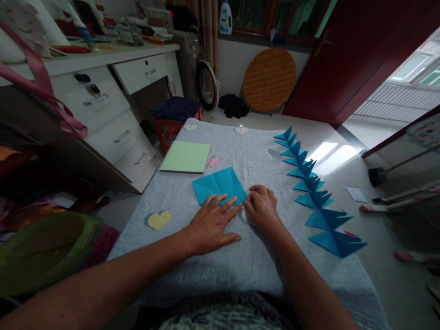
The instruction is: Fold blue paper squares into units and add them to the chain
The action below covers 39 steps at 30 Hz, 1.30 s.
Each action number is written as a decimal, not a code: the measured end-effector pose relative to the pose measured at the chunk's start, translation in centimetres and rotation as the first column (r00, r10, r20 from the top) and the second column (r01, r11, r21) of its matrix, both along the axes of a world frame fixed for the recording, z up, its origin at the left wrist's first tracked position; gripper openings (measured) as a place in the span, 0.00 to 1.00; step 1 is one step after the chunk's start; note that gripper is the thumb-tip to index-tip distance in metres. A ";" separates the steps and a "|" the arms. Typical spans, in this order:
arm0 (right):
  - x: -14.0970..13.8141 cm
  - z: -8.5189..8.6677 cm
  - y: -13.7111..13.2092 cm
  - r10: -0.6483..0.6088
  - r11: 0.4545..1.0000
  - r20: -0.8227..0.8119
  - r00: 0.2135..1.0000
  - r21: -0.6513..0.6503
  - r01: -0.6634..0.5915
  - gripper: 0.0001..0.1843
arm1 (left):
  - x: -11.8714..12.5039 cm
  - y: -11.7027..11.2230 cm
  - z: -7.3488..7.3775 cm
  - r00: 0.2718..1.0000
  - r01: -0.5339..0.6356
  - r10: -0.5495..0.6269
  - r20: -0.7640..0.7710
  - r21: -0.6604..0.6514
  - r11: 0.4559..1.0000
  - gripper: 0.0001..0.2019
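A creased sheet of blue origami paper (220, 183) lies on the cloth-covered table in front of me, its near edge folded. My left hand (213, 224) rests flat with fingers spread, the fingertips on the paper's near edge. At the paper's right corner, my right hand (261, 206) has its fingers curled and pressed together, pinching that corner. Its fingertips partly hide the corner. Along the table's right side stands a row of several folded blue paper cranes (311, 183). Beyond the sheet, to the left, sits a stack of light green paper (185, 156).
The table is covered by a pale cloth (213, 275) with heart patches. Left of it are a white desk (127, 133) with drawers, a red stool (178, 110) and a green-lined bin (44, 252). A washing machine (192, 55) with its door open stands behind.
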State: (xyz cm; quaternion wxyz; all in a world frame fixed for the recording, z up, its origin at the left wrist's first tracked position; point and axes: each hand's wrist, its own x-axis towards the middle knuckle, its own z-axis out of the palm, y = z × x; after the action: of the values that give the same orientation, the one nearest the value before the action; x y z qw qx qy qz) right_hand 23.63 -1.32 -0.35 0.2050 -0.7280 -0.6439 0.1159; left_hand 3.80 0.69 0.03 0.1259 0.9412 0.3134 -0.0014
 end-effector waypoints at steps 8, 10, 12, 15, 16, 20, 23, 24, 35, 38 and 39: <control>0.7 -0.1 -0.3 -0.061 0.998 0.036 0.997 -0.005 0.062 0.06 | -0.1 -0.1 -0.7 0.999 0.002 -0.004 0.046 0.042 0.999 0.38; 1.1 -0.3 -0.4 -0.070 0.997 0.015 0.997 0.022 0.070 0.06 | -0.1 -0.2 -0.7 0.999 0.000 -0.002 0.044 0.045 0.999 0.38; 1.5 -0.5 -0.4 -0.090 0.994 -0.028 0.996 0.062 0.092 0.07 | -0.2 -0.2 -0.7 0.999 -0.002 0.000 0.044 0.048 0.999 0.38; 1.9 -0.6 -0.4 -0.093 0.969 -0.144 0.985 0.213 0.122 0.11 | -0.2 -0.2 -0.7 0.999 0.000 -0.002 0.049 0.057 0.998 0.38; 1.9 -0.5 -0.4 -0.053 0.952 -0.196 0.979 0.288 0.109 0.11 | -0.2 -0.2 -0.8 0.999 0.001 -0.004 0.050 0.061 0.998 0.38; 0.8 0.0 -0.5 0.278 0.872 -0.361 0.890 0.483 -0.077 0.12 | -0.2 -0.3 -0.7 0.998 -0.001 -0.004 0.061 0.081 0.997 0.38; -0.4 0.0 -0.7 0.418 0.861 -0.357 0.835 0.448 -0.239 0.12 | -0.1 -0.3 -0.7 0.998 -0.001 -0.005 0.067 0.097 0.995 0.38; -0.6 -0.1 -0.7 0.434 0.864 -0.344 0.833 0.422 -0.275 0.12 | -0.1 -0.3 -0.7 0.998 0.001 -0.007 0.065 0.099 0.995 0.38; -1.1 -1.1 -0.6 0.457 0.871 -0.176 0.872 0.287 -0.399 0.13 | -1.9 -0.2 -0.9 0.993 -0.117 0.118 -0.010 0.085 0.989 0.45; -1.5 -0.5 -0.8 0.467 0.870 -0.091 0.879 0.227 -0.438 0.10 | -3.1 0.0 -0.6 0.993 -0.107 0.110 -0.039 0.062 0.992 0.46; -1.7 -0.2 -0.9 0.470 0.870 -0.059 0.881 0.199 -0.451 0.09 | -3.6 0.0 -0.6 0.993 -0.104 0.106 -0.042 0.059 0.993 0.46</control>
State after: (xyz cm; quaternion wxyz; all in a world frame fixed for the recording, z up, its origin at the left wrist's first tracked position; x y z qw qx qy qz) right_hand 21.93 -2.23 -0.57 0.2697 -0.5248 -0.7949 0.1412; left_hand 0.19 0.72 -0.54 0.0918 0.9264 0.3651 -0.0070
